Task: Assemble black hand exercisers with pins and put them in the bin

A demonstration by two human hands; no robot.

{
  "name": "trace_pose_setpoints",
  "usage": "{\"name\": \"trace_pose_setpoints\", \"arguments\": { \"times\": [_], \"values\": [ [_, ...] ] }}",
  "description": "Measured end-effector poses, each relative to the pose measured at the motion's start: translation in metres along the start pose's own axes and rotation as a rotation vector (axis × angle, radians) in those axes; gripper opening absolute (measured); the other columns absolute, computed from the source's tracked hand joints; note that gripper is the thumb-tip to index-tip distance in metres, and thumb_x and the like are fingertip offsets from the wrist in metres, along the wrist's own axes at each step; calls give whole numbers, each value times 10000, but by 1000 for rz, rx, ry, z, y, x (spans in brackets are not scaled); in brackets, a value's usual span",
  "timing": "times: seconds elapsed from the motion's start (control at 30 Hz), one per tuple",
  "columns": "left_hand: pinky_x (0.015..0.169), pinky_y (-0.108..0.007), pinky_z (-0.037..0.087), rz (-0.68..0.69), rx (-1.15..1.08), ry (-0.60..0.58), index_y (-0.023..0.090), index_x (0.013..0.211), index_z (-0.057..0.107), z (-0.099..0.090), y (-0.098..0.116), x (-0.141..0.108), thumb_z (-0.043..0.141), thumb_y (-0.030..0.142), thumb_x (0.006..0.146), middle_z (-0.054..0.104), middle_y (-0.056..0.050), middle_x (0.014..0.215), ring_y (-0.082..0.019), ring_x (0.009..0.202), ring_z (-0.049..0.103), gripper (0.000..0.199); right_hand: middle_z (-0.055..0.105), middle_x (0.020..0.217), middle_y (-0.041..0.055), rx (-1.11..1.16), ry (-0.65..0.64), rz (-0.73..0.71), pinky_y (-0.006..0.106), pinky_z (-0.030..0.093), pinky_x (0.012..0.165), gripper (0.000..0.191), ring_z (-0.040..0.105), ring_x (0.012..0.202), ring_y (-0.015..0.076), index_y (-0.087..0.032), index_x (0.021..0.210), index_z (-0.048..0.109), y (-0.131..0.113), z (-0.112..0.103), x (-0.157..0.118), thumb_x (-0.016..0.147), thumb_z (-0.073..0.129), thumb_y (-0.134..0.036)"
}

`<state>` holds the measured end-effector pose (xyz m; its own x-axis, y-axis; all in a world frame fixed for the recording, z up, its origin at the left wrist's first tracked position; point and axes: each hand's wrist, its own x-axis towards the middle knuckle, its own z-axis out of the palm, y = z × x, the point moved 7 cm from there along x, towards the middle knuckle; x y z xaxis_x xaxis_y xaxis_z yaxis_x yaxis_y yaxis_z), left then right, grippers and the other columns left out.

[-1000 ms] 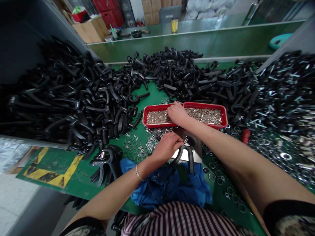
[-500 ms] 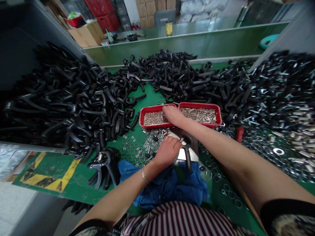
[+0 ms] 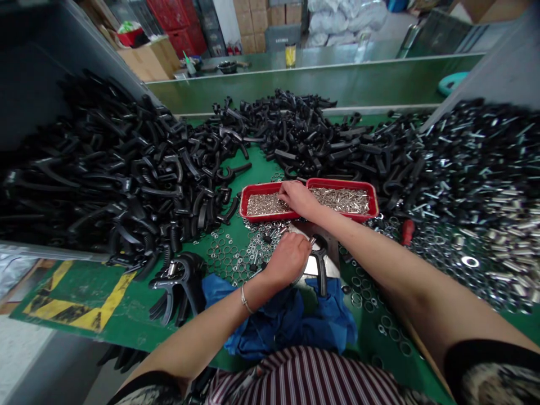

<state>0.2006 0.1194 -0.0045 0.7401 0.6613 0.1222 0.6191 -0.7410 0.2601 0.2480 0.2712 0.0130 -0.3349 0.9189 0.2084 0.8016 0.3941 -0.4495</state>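
Note:
My left hand (image 3: 287,257) is closed round a black handle-shaped part (image 3: 322,273) with a curved, ring-like head. A small silver pin (image 3: 313,241) shows at that head, beside my fingertips. The part lies over a bare metal plate (image 3: 333,247). Farther forward, my right hand (image 3: 297,198) reaches into a red tray (image 3: 242,205) of tiny silver pieces (image 3: 265,203). Its fingers are pinched together among the pieces, and what they hold is too small to make out. A second red tray (image 3: 376,202), of longer silver pins (image 3: 343,200), adjoins on the right.
Black parts (image 3: 126,169) are heaped at left and across the back (image 3: 295,124). Loose metal rings (image 3: 228,253) lie left of my hands. A blue cloth (image 3: 270,326) lies in front, with stacked black clamps (image 3: 185,287) beside it. A red-handled tool (image 3: 408,232) lies right.
The camera view has shifted slightly. My left hand keeps the black part, and my right hand stays in the left red tray with its fingers bent a little more.

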Motion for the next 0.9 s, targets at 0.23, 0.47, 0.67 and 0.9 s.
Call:
{"name": "trace_pose_setpoints", "arguments": {
  "times": [0.23,0.47,0.67,0.9],
  "values": [
    [911,-426,411,29,90,-18,107,974,640,0,-4,-5,358,220,1016,624,-112,920,-256,937,539,307,663,823,15,387,147,126,275,443,645,116,587,643,136,-172,939,576,6,-32,-32,933,545,-283],
    [877,-414,407,50,159,-28,132,930,626,0,-4,-2,363,217,1014,612,-76,896,-240,902,537,290,652,750,-5,541,120,343,295,459,629,123,605,633,158,-211,856,610,36,-40,-142,876,624,-331],
    [835,-419,410,213,349,-34,95,944,627,-1,17,1,353,143,983,612,-113,899,-261,886,558,281,684,772,2,500,-15,403,318,482,659,88,637,661,177,-216,890,624,52,-15,-171,861,620,-298],
    [851,-412,412,252,215,-59,95,967,646,2,14,-2,357,169,998,625,-115,938,-260,930,550,300,655,837,56,250,122,117,366,477,769,137,604,811,221,-208,835,623,31,-22,-154,926,577,-299]
  ]
}}
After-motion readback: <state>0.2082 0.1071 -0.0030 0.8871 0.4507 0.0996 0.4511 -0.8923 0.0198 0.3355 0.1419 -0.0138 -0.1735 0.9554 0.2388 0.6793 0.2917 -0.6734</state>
